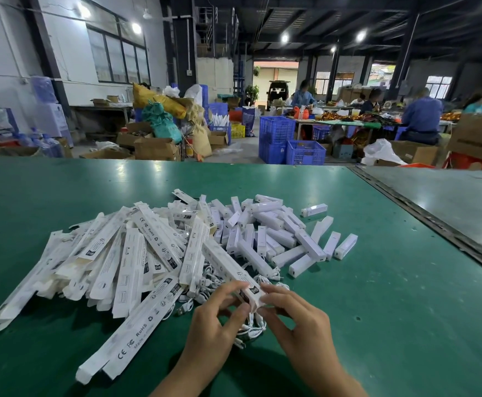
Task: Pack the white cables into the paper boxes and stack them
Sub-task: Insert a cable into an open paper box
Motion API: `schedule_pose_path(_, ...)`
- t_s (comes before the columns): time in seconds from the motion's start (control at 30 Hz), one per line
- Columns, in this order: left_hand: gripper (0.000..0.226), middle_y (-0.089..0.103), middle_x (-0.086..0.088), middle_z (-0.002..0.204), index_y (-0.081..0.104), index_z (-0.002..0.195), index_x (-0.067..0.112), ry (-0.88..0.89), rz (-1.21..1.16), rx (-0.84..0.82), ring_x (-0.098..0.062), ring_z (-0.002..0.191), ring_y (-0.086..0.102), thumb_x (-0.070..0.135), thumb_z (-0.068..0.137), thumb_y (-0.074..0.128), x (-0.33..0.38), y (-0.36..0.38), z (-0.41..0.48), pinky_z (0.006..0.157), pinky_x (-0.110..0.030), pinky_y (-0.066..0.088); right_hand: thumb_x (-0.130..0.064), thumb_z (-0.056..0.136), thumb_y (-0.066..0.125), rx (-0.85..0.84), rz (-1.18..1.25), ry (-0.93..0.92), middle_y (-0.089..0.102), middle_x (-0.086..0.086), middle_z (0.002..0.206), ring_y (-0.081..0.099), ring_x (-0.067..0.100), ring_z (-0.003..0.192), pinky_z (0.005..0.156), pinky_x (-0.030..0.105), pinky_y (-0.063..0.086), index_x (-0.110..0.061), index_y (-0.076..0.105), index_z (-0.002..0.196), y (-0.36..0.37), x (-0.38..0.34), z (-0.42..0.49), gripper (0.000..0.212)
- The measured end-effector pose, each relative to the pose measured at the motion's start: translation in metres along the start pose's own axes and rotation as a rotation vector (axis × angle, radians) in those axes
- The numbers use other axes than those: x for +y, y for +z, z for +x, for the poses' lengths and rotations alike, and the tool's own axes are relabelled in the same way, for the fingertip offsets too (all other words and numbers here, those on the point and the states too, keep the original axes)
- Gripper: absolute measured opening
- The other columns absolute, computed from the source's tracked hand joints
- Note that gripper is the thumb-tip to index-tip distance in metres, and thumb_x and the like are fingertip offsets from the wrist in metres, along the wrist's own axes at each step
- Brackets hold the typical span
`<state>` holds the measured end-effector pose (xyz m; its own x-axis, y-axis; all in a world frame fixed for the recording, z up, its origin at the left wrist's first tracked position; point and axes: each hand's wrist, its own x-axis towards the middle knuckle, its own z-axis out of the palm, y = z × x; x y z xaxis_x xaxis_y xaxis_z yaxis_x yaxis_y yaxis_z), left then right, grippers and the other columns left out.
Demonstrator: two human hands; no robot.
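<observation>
A long white paper box (pixel 228 267) lies slanted over the pile, its near end held between both hands. My left hand (pixel 217 328) pinches that end from the left and my right hand (pixel 294 319) pinches it from the right. White cables (pixel 251 328) lie loosely coiled on the table under and between my hands. A heap of flat, unfolded paper boxes (pixel 119 259) spreads to the left. Several short white boxes (pixel 277 233) are scattered behind and to the right.
The green table (pixel 391 310) has bare surface on the right and near left. A metal seam (pixel 423 216) separates it from a grey table at the right. Blue crates (pixel 291 144), cardboard boxes and seated workers fill the room beyond.
</observation>
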<state>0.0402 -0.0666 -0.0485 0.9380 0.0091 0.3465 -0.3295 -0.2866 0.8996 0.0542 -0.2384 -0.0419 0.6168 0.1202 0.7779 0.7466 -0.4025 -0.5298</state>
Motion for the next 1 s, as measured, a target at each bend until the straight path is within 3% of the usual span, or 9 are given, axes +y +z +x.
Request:
schedule_pose_path(0.1,0.030,0.074,0.014,0.102,0.061,0.111,0.057,-0.009,0.000,0.019,-0.006,0.103,0.067,0.046,0.084,0.065,0.002,0.001,-0.001,0.081,-0.011,0.049,0.001,0.075,0.079,0.009,0.015,-0.006,0.072,-0.004,0.102,0.070,0.002,0.094,0.077,0.017,0.056,-0.007,0.074,0.087,0.000,0.002,0.000,0.015)
schedule_pose_path(0.23,0.028,0.073,0.016,0.101,0.061,0.111,0.056,0.000,-0.004,0.016,-0.006,0.102,0.067,0.046,0.086,0.067,0.003,0.000,-0.002,0.083,-0.015,0.051,-0.006,0.080,0.075,0.000,0.022,-0.019,0.073,-0.005,0.102,0.070,0.001,0.094,0.077,0.018,0.057,-0.009,0.075,0.088,-0.002,0.001,0.001,0.008)
schedule_pose_path(0.37,0.040,0.070,0.025,0.103,0.058,0.113,0.059,0.025,0.040,-0.022,0.000,0.101,0.064,0.067,0.074,0.066,0.009,-0.003,-0.003,0.081,-0.011,0.048,-0.009,0.080,0.076,-0.023,0.054,-0.018,0.072,-0.010,0.104,0.070,0.001,0.090,0.076,0.020,0.057,-0.011,0.074,0.085,-0.006,-0.002,0.002,0.006)
schedule_pose_path(0.6,0.037,0.068,0.020,0.095,0.061,0.105,0.055,0.067,0.098,-0.017,-0.006,0.090,0.064,0.066,0.071,0.067,0.008,-0.003,-0.002,0.075,-0.013,0.048,-0.005,0.076,0.082,-0.071,0.116,0.199,0.072,-0.015,0.088,0.071,0.007,0.081,0.073,0.024,0.058,-0.028,0.070,0.098,-0.007,-0.005,0.002,0.034)
schedule_pose_path(0.73,0.033,0.067,0.023,0.096,0.061,0.110,0.055,0.075,0.113,-0.035,-0.005,0.094,0.064,0.060,0.079,0.072,0.008,-0.003,-0.001,0.080,-0.013,0.046,-0.011,0.079,0.077,-0.104,0.188,0.248,0.069,-0.012,0.097,0.069,0.011,0.085,0.073,0.023,0.057,-0.034,0.069,0.098,-0.006,-0.010,0.003,0.031)
schedule_pose_path(0.8,0.033,0.065,0.025,0.104,0.058,0.115,0.060,0.103,0.133,-0.056,0.000,0.104,0.062,0.050,0.086,0.069,0.008,-0.002,-0.002,0.087,-0.013,0.045,-0.020,0.081,0.069,-0.188,0.295,0.396,0.068,-0.008,0.104,0.067,0.015,0.085,0.070,0.029,0.056,-0.036,0.068,0.104,-0.007,-0.012,0.003,0.028)
schedule_pose_path(0.87,0.037,0.067,0.020,0.106,0.054,0.120,0.063,0.145,0.154,-0.062,0.001,0.109,0.061,0.044,0.090,0.065,0.009,-0.002,-0.002,0.091,-0.014,0.046,-0.018,0.080,0.065,-0.245,0.529,0.585,0.069,0.003,0.105,0.065,0.020,0.073,0.061,0.033,0.052,-0.029,0.063,0.114,-0.007,-0.012,0.004,0.036)
schedule_pose_path(0.93,0.038,0.067,0.015,0.109,0.051,0.123,0.066,0.157,0.164,-0.084,-0.001,0.109,0.062,0.046,0.092,0.059,0.008,-0.002,-0.001,0.090,-0.015,0.048,-0.016,0.079,0.065,-0.249,0.756,0.731,0.069,0.011,0.102,0.060,0.026,0.062,0.056,0.033,0.047,-0.022,0.059,0.120,-0.008,-0.010,0.006,0.042)
schedule_pose_path(1.0,0.039,0.068,0.010,0.110,0.050,0.129,0.062,0.153,0.174,-0.112,-0.006,0.107,0.064,0.045,0.095,0.055,0.006,-0.003,-0.001,0.091,-0.023,0.051,-0.015,0.081,0.070,-0.235,0.853,0.811,0.066,0.013,0.096,0.058,0.028,0.062,0.056,0.033,0.047,-0.026,0.061,0.119,-0.009,-0.007,0.007,0.040)
